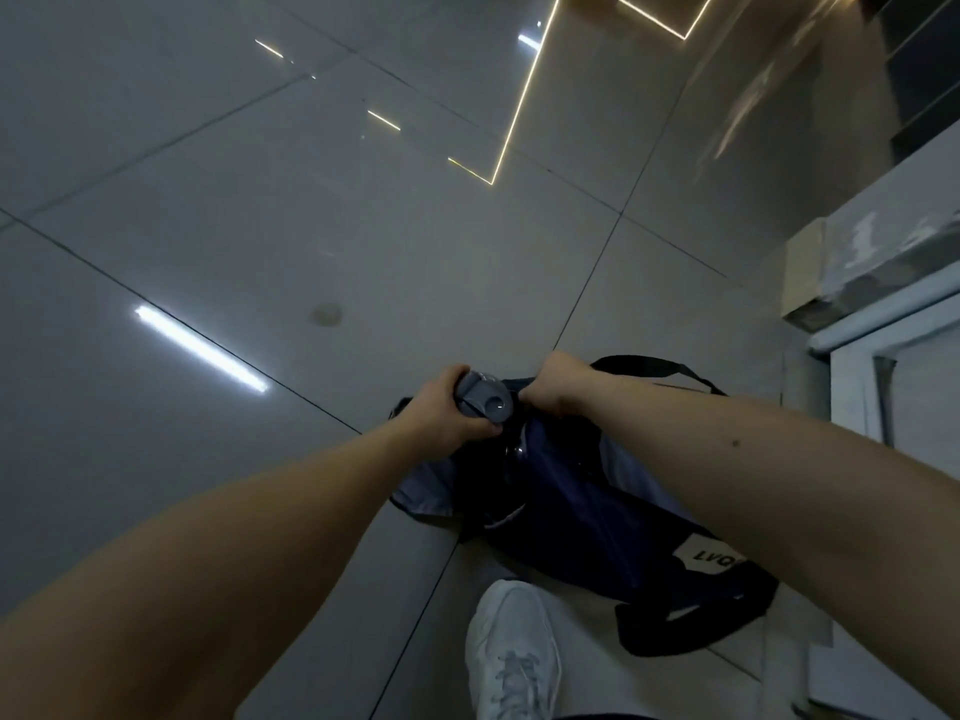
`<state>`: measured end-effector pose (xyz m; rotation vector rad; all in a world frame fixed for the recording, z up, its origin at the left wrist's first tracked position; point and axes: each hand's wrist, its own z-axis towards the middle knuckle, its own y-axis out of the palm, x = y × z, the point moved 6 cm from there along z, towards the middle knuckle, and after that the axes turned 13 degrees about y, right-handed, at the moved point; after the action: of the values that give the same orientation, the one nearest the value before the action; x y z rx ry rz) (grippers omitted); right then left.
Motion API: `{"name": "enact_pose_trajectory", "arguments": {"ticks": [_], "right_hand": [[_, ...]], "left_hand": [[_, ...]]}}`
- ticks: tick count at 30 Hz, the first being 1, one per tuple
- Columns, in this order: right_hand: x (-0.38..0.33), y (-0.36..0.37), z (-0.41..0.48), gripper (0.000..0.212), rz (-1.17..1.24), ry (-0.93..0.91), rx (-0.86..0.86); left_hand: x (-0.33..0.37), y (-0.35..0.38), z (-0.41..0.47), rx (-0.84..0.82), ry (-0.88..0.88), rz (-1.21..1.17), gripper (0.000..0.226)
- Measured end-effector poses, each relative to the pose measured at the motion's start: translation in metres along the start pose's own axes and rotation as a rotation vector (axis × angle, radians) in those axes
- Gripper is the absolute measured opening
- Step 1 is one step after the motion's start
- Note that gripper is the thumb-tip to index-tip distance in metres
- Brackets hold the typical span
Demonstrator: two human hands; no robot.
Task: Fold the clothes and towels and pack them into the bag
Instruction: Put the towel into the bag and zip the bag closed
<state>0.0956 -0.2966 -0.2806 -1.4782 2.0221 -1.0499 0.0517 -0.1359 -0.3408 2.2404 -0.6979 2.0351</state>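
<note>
Glossy tiled floor (311, 226) fills the frame. Dark blue bag (561, 511) lies centre-right, long axis running from mid-frame down to lower right, mouth at the far end. Both arms reach out to that end. Right hand (558, 387) has its fingers bunched on the bag rim, probably holding it open. Left hand (441, 423), just to its left, wraps a grey cylinder (483, 400) at the rim. No loose clothes or towels in view.
</note>
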Motion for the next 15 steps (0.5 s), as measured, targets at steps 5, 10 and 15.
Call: {"name": "enact_pose_trajectory", "arguments": {"ticks": [5, 10, 15], "right_hand": [[0.000, -0.010, -0.001, 0.029, 0.048, -0.094, 0.048], [0.011, -0.018, 0.000, 0.027, 0.261, -0.107, 0.063], [0.014, -0.022, -0.004, 0.037, 0.321, -0.134, 0.064]], "left_hand": [[0.002, 0.005, 0.008, 0.010, -0.111, -0.241, 0.081], [0.002, 0.010, 0.015, 0.086, -0.207, -0.326, 0.081], [0.005, 0.018, 0.021, 0.085, -0.237, -0.232, 0.054]]}}
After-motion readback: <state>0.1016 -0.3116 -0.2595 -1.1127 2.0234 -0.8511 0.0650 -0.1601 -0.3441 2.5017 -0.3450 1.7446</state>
